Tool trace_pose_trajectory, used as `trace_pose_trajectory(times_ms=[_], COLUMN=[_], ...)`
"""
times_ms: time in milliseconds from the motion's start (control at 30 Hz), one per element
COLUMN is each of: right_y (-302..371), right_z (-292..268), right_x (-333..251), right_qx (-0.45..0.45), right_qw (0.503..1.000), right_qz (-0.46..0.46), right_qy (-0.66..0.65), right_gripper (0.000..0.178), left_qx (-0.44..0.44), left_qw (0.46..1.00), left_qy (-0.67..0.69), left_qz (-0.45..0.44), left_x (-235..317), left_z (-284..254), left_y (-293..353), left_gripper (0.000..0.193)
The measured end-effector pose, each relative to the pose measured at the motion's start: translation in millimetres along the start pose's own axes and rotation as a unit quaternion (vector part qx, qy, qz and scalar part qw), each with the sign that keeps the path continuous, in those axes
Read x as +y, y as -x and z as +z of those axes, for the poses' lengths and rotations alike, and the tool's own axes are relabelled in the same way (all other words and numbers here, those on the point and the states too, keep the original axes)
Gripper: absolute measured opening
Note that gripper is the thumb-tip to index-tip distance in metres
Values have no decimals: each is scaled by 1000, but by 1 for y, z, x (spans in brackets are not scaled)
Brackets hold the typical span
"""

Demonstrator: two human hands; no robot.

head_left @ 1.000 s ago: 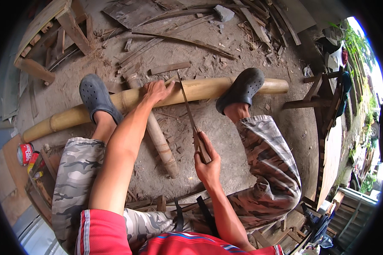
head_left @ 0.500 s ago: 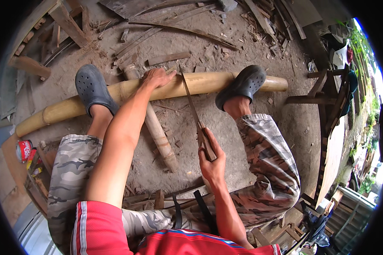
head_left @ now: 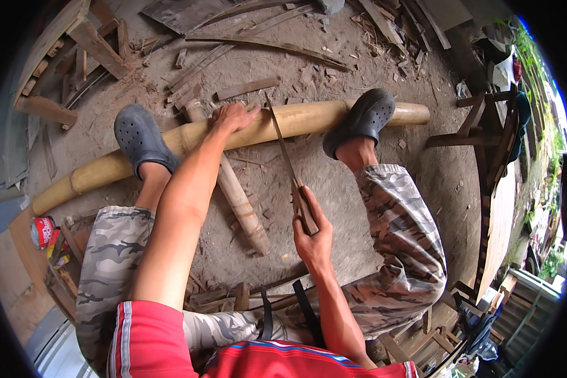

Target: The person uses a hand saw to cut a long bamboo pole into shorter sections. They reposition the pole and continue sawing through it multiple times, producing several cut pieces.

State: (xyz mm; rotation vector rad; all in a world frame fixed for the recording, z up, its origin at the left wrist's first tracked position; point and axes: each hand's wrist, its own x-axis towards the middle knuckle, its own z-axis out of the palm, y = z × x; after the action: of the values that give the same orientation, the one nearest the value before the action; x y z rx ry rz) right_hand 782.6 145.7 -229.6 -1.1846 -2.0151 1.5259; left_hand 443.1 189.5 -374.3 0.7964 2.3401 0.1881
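A thick yellow bamboo pole [head_left: 305,118] lies crosswise before me, held down by a dark clog [head_left: 142,140] on the left and another clog [head_left: 365,120] on the right. My left hand [head_left: 234,117] grips the pole from above, just left of the saw blade. In my right hand [head_left: 314,242] is the wooden handle of a handsaw [head_left: 285,151]. Its narrow blade crosses the pole between the two feet, with the tip past the far side. Beneath the pole, a thinner bamboo piece [head_left: 242,205] runs toward me on the ground.
Wood strips [head_left: 271,45] and scraps litter the dirt floor beyond the pole. A wooden frame [head_left: 97,47] stands at far left, and a wooden bench-like stand [head_left: 479,135] at right. A red can [head_left: 43,232] sits near my left leg.
The view has shifted slightly. Both hands keep their holds, and the saw stays across the pole at nearly the same place.
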Motion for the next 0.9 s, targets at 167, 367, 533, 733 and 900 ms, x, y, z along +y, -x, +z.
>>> trace_pose_trajectory(times_ms=[167, 367, 533, 733, 900], right_y=[-2, -1, 25, -23, -91], right_z=[-7, -14, -20, 1, 30], right_x=[4, 17, -4, 10, 3], right_qx=[-4, 6, -22, -3, -1], right_qw=[1000, 999, 998, 1000, 999], right_qz=[17, 19, 46, -25, 35], right_qy=[-10, -29, 29, 17, -10], right_gripper=[64, 64, 63, 64, 61], left_qx=[-32, -15, -24, -67, -30], left_qw=[999, 999, 999, 997, 999], left_qy=[-4, -23, -17, -28, -22], left_qz=[3, 19, 15, 9, 10], left_x=[5, 6, 6, 8, 14], left_z=[-3, 5, 1, -8, -7], left_y=[4, -2, -1, -1, -6], left_gripper=[87, 82, 80, 83, 80])
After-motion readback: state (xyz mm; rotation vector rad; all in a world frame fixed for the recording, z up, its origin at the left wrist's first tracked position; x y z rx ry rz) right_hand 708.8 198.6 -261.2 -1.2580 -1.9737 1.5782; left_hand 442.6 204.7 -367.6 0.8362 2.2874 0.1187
